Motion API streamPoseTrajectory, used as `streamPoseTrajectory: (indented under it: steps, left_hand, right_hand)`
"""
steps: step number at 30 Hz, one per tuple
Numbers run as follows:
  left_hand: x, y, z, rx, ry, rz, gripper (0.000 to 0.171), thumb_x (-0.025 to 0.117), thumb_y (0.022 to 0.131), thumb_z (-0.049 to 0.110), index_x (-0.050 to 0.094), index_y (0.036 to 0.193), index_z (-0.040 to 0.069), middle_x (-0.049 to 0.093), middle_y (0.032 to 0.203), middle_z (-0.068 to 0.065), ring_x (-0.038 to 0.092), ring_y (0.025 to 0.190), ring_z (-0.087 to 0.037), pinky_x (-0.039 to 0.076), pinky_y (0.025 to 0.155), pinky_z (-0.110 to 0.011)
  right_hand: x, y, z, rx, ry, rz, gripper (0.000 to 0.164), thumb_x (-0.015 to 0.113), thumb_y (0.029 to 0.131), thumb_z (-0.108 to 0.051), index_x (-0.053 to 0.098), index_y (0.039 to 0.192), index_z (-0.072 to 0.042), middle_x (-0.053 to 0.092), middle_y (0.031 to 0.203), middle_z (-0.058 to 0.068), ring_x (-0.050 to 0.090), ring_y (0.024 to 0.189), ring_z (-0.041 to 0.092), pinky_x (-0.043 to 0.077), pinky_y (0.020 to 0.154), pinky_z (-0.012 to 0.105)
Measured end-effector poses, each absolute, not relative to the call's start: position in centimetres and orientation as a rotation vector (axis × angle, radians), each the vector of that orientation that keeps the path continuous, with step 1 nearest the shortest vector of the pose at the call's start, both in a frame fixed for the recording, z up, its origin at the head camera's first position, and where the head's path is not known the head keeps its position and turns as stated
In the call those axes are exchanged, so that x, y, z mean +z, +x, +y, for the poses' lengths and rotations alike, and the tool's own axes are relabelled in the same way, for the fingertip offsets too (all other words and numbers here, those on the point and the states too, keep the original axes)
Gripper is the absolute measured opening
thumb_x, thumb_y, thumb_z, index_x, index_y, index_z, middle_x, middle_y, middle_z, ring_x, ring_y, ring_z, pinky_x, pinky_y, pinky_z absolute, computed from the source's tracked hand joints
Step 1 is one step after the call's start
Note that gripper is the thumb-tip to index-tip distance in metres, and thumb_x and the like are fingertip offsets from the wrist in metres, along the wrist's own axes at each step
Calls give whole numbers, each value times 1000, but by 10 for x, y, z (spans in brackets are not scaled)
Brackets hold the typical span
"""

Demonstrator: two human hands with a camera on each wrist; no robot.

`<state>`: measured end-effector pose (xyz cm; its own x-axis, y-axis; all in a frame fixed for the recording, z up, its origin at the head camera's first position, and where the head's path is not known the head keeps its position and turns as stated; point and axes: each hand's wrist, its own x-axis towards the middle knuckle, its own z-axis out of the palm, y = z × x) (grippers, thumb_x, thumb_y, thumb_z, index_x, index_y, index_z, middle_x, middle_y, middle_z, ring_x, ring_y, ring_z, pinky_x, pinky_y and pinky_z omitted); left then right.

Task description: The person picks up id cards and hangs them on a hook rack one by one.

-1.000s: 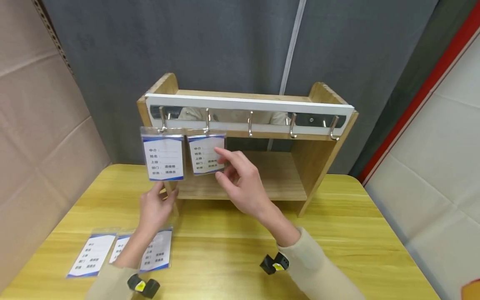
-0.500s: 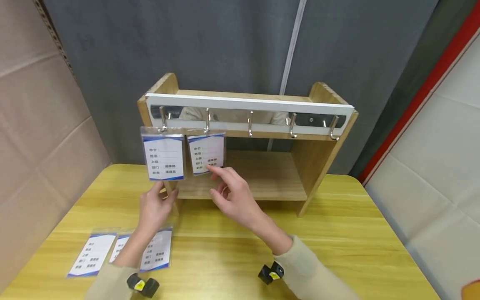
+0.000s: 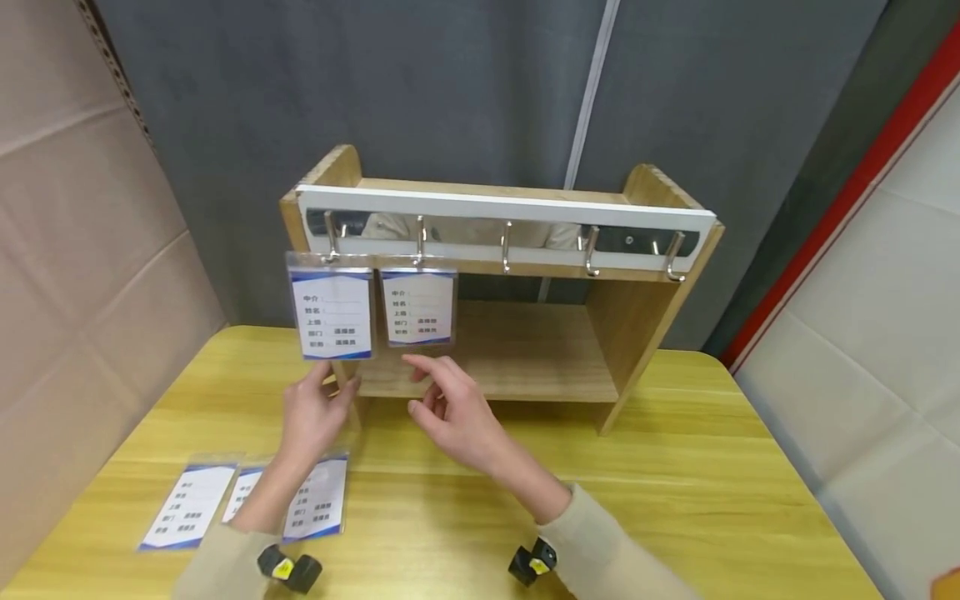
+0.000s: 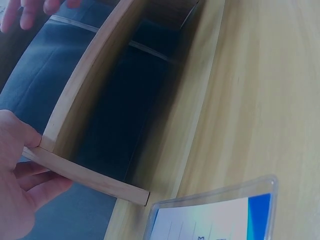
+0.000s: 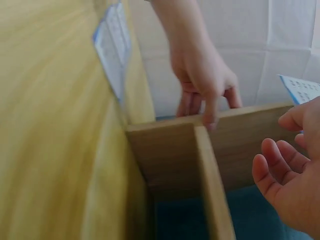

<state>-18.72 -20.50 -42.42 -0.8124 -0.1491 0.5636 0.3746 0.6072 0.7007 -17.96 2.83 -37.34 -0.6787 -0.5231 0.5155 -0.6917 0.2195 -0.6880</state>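
A wooden shelf (image 3: 517, 342) stands on the table, with a white rail of several metal hooks along its top front. My left hand (image 3: 311, 421) grips its left side panel (image 4: 85, 175), thumb on one face and fingers on the other. On the leftmost hook hangs a clear-sleeved name badge (image 3: 333, 317); a second badge (image 3: 420, 307) hangs straight from the neighbouring hook. Just below that second badge, my right hand (image 3: 457, 421) hovers with loosely bent fingers and nothing in them. The right wrist view shows these relaxed fingers (image 5: 280, 160) apart from the shelf.
Three more badges lie at the table's left front: one at the far left (image 3: 187, 508), one partly behind my left forearm (image 3: 243, 487), and one to its right (image 3: 322, 504). Bare hooks, such as the middle hook (image 3: 506, 246), continue rightward. A grey curtain (image 3: 465, 92) backs the table.
My right hand has moved down and left, away from the second badge, which has swung from slightly tilted to straight. My left hand has kept its grip on the shelf.
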Motion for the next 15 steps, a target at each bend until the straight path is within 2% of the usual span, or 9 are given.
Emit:
streamPoseTrajectory:
  steps: [8, 12, 15]
  left_hand:
    - [-418, -182, -216, -1180, -185, -2370, 37, 71, 92, -6, 61, 128, -3, 66, 117, -34, 69, 98, -53, 63, 76, -51]
    - [-414, -177, -223, -1167, -179, -2451, 52, 71, 93, -2, 55, 142, 3, 64, 124, -34, 68, 104, -51, 63, 80, -54]
    - [-412, -171, -230, -1146, -134, -2478, 59, 73, 92, -1, 50, 147, 1, 63, 126, -34, 66, 109, -51, 62, 83, -56]
  right_hand:
    - [-395, -173, 11, 1368, 1240, -2380, 48, 71, 92, 3, 58, 138, -2, 62, 116, 8, 55, 78, 6, 52, 62, 14]
    - [-404, -170, 2, 1279, 1269, -2527, 49, 74, 93, -5, 58, 139, -6, 62, 115, 2, 55, 79, 2, 51, 62, 12]
    - [-410, -170, -4, 1194, 1301, -2670, 50, 75, 94, -13, 58, 141, -10, 62, 117, 1, 56, 81, -1, 50, 66, 11]
